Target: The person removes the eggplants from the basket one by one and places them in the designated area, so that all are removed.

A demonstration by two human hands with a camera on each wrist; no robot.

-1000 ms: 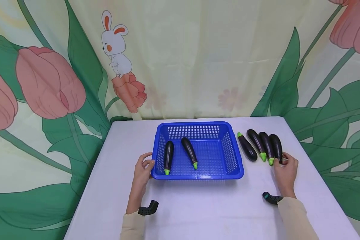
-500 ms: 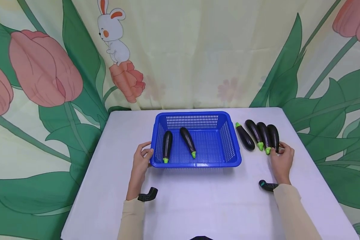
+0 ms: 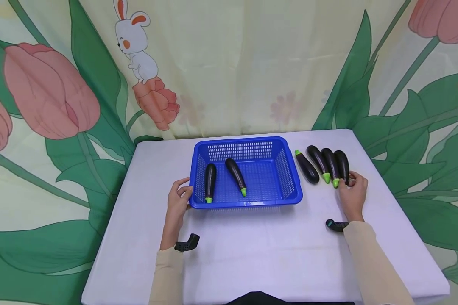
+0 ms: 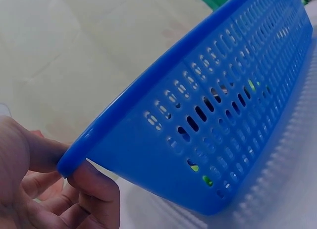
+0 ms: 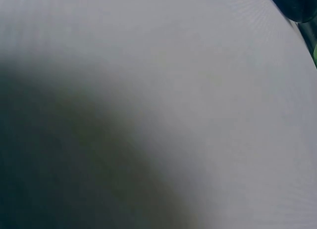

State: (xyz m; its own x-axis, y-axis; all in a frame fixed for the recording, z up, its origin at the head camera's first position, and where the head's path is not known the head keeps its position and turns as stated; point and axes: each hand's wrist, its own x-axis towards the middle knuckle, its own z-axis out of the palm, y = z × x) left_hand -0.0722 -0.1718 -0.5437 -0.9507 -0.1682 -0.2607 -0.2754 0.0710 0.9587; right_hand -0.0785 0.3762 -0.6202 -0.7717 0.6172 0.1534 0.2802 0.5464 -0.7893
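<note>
A blue plastic basket (image 3: 246, 205) stands on the table with two dark purple eggplants inside, one on the left (image 3: 210, 180) and one nearer the middle (image 3: 234, 173). My left hand (image 3: 178, 202) grips its left front corner; in the left wrist view thumb and fingers pinch the blue rim (image 4: 119, 108). Right of the basket lie several more eggplants side by side. My right hand (image 3: 353, 195) holds the lower end of the rightmost eggplant (image 3: 342, 163), whose stem is hidden by the fingers. The right wrist view is mostly blurred, with a dark eggplant (image 5: 297, 4) at its corner.
The leftmost loose eggplant (image 3: 307, 167) lies close to the basket's right wall, its green stem pointing away. A white cloth (image 3: 259, 254) covers the table. Behind it hangs a curtain (image 3: 221, 76) printed with tulips and a rabbit.
The head view has tilted and shifted, so everything sits somewhat higher and farther left in it. Both hands keep their places on the basket and the rightmost eggplant.
</note>
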